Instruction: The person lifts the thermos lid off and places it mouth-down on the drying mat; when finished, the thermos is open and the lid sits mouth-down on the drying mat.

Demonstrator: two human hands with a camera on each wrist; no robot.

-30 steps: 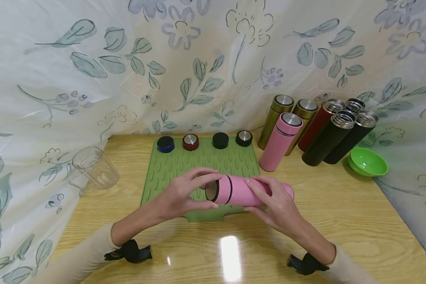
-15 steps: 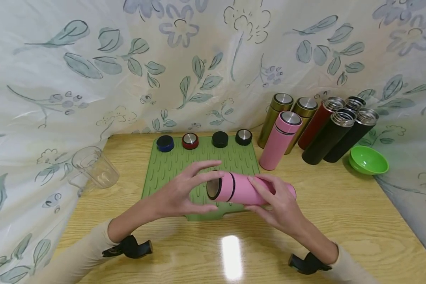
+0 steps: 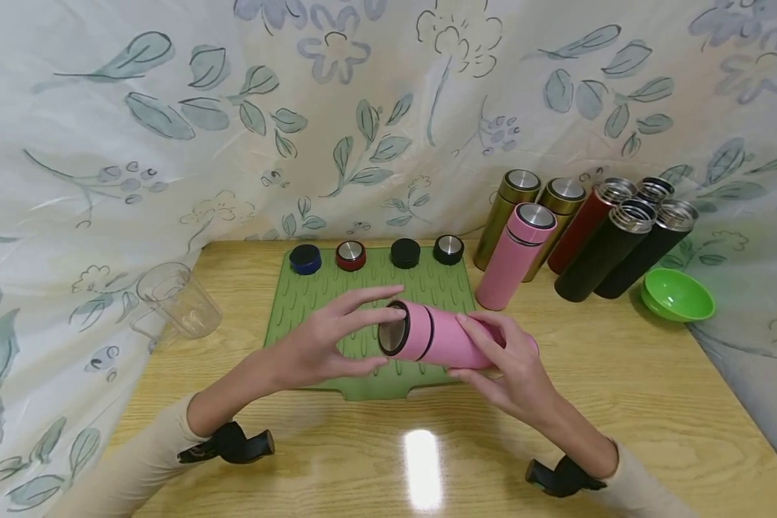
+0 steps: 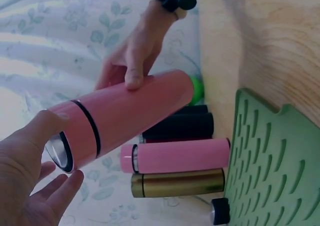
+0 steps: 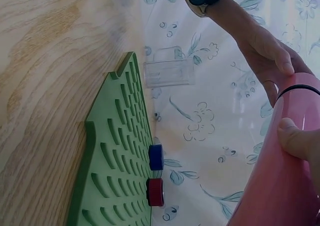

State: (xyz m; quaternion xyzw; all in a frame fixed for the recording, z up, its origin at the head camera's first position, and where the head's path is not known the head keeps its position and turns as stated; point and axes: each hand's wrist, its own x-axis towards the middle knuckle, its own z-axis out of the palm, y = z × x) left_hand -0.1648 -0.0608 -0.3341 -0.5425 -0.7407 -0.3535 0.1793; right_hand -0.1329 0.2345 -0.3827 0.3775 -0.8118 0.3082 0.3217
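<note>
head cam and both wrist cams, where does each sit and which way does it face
Head: worn on the head, facing forward and down at the held pink bottle; left hand, right hand, forearms show.
Left wrist: on that wrist, facing rightward toward the standing pink bottle; both hands show.
Right wrist: on that wrist, facing leftward toward the clear mug; both hands show.
Both wrist views share the held pink bottle and green mat.

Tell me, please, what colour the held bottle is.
The held bottle is pink, shown best in the head view.
</note>
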